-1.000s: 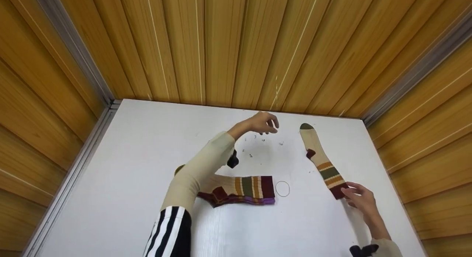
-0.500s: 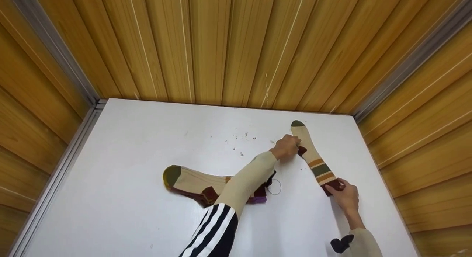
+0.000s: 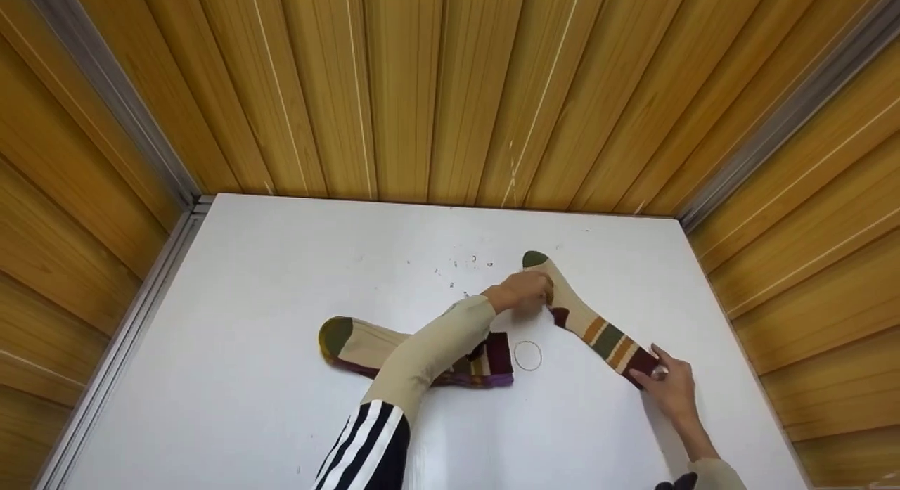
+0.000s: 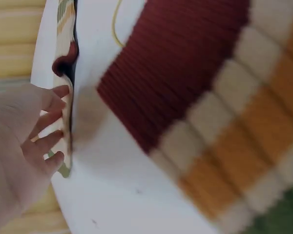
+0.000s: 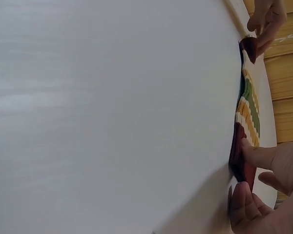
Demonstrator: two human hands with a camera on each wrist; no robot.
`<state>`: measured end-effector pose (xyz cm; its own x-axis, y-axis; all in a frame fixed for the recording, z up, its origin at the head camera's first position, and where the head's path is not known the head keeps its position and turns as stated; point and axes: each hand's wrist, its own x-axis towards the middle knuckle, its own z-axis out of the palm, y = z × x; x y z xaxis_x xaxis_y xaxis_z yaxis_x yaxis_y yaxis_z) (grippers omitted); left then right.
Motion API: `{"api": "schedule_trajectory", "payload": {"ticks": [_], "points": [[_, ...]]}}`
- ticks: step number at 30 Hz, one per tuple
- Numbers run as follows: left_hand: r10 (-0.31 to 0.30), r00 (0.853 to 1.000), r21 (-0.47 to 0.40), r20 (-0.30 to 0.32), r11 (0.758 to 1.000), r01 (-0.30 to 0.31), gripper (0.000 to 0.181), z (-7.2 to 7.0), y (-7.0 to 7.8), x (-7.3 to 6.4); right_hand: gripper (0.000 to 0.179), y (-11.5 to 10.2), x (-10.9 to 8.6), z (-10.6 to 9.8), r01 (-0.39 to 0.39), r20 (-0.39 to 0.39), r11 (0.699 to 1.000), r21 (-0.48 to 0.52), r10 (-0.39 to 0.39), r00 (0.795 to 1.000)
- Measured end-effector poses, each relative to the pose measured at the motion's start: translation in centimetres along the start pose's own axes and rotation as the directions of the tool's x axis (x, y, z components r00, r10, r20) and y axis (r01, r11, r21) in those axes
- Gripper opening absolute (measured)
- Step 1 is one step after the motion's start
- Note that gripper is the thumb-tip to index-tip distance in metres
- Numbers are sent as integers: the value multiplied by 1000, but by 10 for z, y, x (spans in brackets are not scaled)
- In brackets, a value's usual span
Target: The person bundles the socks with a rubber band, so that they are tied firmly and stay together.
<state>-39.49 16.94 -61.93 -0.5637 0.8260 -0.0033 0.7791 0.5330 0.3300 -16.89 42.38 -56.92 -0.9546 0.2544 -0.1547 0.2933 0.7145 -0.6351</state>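
Note:
A cream sock with a green toe, maroon heel and cuff, and green and orange stripes lies slantwise at the right of the white table. My left hand grips its foot between toe and heel, fingers curled over the edge. At the cuff, my right hand pinches the maroon end, with the thumb on top in the right wrist view. Left of it lies a stack of similar socks, partly hidden under my left forearm. Its maroon cuff fills much of the left wrist view.
A thin rubber band lies just right of the stacked socks' cuffs. Small dark specks dot the white table toward the back. Wood-patterned walls enclose the back and both sides.
My left hand reached right to the single sock and took hold of its foot. The sock's toe end has since swung left and nearer, while my right hand stays at the cuff.

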Motion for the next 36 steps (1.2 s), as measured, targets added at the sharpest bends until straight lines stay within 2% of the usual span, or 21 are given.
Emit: {"api": "schedule_trajectory", "payload": {"ticks": [1, 2, 3, 4, 7, 10, 14, 16, 17, 20, 22, 23, 24, 25, 26, 27, 29, 31, 33, 34, 36], "points": [[-37, 999, -97, 18, 995, 39, 21, 1, -8, -3, 67, -1, 1, 3, 2, 16, 1000, 2, -2, 1000], [-105, 994, -160, 9, 981, 105, 22, 3, -12, -4, 68, -2, 2, 5, 4, 33, 1000, 0, -4, 999], [-193, 981, -142, 5, 971, 191, 20, -11, 0, -17, 67, -3, 3, 7, 7, 44, 1000, -3, -7, 999], [-240, 970, -143, -43, 962, 232, 20, -17, 7, -26, 66, -5, 3, 8, 5, 59, 1000, -11, -5, 998], [-320, 936, -103, -148, 946, 307, 18, -29, 24, -41, 63, -8, 2, 7, 0, 111, 999, -39, 4, 994], [-422, 885, -55, -195, 906, 420, 20, -28, 35, -38, 59, -10, -2, 3, 2, 147, 999, -48, 5, 989], [-596, 790, -98, -143, 803, 587, 36, -30, 43, -29, 52, -12, -5, 0, 1, 162, 999, -38, 5, 987], [-642, 761, -116, -91, 766, 633, 43, -34, 45, -28, 51, -13, -6, -1, -27, 179, 1000, -9, 28, 983], [-653, 752, -123, -85, 756, 643, 43, -35, 45, -29, 50, -14, -6, -1, -42, 187, 999, 14, 39, 982], [-663, 743, -168, -94, 746, 644, 35, -38, 41, -35, 50, -18, -6, 0, -84, 202, 993, 88, 65, 977], [-663, 739, -252, -118, 740, 623, 30, -40, 38, -41, 50, -21, -7, 0, -99, 195, 987, 123, 74, 978], [-666, 734, -324, -129, 728, 604, 28, -41, 37, -44, 49, -22, -8, 0, -106, 185, 985, 136, 80, 979], [-675, 727, -411, -125, 702, 581, 26, -42, 37, -46, 49, -22, -9, 0, -112, 178, 983, 148, 85, 980], [-687, 717, -501, -117, 664, 555, 25, -43, 36, -49, 49, -23, -9, 0, -118, 175, 981, 157, 90, 980], [-701, 704, -588, -115, 619, 521, 25, -44, 37, -51, 50, -23, -10, 0, -124, 169, 978, 168, 95, 981], [-718, 687, -673, -109, 563, 480, 24, -46, 37, -52, 50, -23, -11, -1, -132, 159, 975, 181, 103, 982], [-758, 647, -823, -83, 418, 385, 23, -51, 40, -53, 51, -22, -11, -4, -143, 144, 968, 208, 114, 983], [-794, 607, -911, -35, 275, 307, 24, -56, 44, -52, 53, -21, -12, -7, -153, 143, 958, 244, 121, 982], [-814, 580, -944, 44, 155, 290, 26, -61, 48, -51, 54, -20, -14, -11, -167, 139, 950, 265, 133, 981], [-816, 572, -945, 82, 119, 305, 27, -63, 51, -52, 55, -19, -15, -12, -172, 141, 948, 267, 138, 980], [-820, 553, -928, 149, 78, 365, 29, -66, 54, -54, 56, -19, -18, -15, -183, 150, 945, 273, 146, 978]]}}
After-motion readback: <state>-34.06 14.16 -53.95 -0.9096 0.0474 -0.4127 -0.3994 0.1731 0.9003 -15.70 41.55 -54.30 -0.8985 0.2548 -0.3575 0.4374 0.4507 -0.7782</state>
